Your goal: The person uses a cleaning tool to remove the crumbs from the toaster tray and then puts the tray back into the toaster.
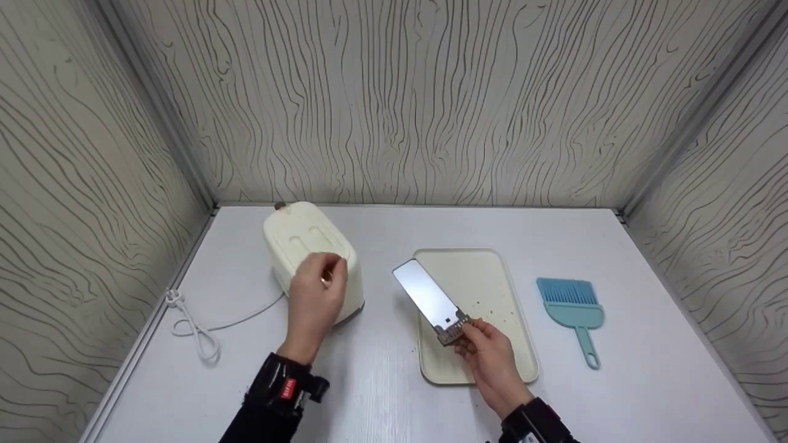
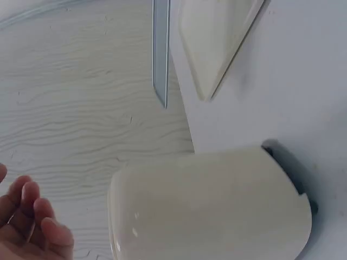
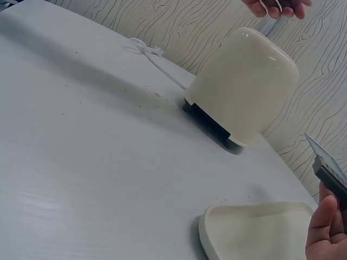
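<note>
Low over the cream tray, my right hand (image 1: 489,363) pinches the grey end of a shiny, flat metal crumb tray (image 1: 425,292) between thumb and fingers. The crumb tray slants up to the left, and its edge shows at the right of the right wrist view. My left hand (image 1: 320,289) hovers above the near end of the cream toaster (image 1: 308,231), fingers loosely curled. Nothing shows between those fingers (image 2: 46,222) in the left wrist view. Dark crumbs are scattered on the cream tray (image 1: 455,271), which lies flat on the table.
A blue-green hand brush (image 1: 572,314) lies to the right of the cream tray. The toaster's white cord and plug (image 1: 191,323) lie looped at the left. Some crumbs dot the white table (image 3: 108,141). Patterned panels (image 1: 394,104) wall in the back and sides.
</note>
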`<action>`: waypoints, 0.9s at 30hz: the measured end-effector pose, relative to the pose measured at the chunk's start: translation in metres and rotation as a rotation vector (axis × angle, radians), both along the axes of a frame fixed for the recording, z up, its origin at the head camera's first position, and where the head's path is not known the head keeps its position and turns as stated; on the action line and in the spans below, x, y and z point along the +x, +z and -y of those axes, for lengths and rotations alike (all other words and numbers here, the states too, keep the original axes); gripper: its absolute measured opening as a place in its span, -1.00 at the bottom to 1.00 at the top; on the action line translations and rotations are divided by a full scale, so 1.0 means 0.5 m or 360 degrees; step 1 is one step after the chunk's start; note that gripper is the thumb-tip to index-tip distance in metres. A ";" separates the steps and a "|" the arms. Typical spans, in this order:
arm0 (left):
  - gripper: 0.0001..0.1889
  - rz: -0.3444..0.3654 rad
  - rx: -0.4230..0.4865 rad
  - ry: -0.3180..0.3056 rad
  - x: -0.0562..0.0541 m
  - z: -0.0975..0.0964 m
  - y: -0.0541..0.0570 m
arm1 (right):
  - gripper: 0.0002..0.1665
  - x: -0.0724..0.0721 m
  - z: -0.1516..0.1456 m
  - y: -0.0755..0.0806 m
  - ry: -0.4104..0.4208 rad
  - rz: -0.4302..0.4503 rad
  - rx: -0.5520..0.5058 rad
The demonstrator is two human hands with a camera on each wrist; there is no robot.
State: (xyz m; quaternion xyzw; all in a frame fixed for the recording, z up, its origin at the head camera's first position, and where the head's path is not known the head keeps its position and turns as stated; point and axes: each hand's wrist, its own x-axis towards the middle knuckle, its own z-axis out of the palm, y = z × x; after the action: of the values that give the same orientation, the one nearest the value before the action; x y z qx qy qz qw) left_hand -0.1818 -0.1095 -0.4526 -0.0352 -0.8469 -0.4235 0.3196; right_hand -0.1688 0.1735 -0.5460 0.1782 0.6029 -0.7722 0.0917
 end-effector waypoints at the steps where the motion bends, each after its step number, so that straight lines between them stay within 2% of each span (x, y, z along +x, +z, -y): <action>1: -0.91 -0.0021 0.0011 0.0048 -0.008 0.014 0.004 | -0.58 0.001 0.000 0.000 0.0003 0.0002 0.0000; 3: -0.81 0.0033 0.0035 0.0139 -0.027 0.039 0.006 | -0.57 0.004 0.000 0.000 0.0010 0.0005 0.0003; 7: -0.55 0.0360 0.0093 0.0286 -0.059 0.078 -0.003 | -0.58 0.010 0.002 -0.002 0.0030 0.0013 0.0008; 9: -0.44 0.0519 0.0129 0.0329 -0.072 0.092 -0.011 | -0.59 0.013 0.005 -0.004 0.0040 0.0016 0.0002; 12: -0.32 0.0671 0.0225 0.0340 -0.087 0.106 -0.023 | -0.60 0.018 0.011 -0.007 0.0071 0.0022 -0.0011; 22: -0.15 0.0905 0.0663 0.0233 -0.111 0.119 -0.058 | -0.55 0.040 0.032 -0.017 0.0236 0.0036 0.0009; 25: -0.13 0.0913 0.0754 0.0222 -0.117 0.117 -0.065 | -0.53 0.046 0.038 -0.020 0.0269 0.0051 0.0001; 27: -0.13 0.0898 0.0757 0.0211 -0.121 0.115 -0.068 | -0.53 0.049 0.042 -0.022 0.0271 0.0063 -0.0007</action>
State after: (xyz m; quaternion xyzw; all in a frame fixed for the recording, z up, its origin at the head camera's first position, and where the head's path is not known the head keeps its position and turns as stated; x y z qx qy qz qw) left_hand -0.2424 -0.1668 -0.4866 0.2131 -0.7800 -0.5799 0.0996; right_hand -0.1441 0.1523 -0.5571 0.1413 0.6123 -0.7593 0.1694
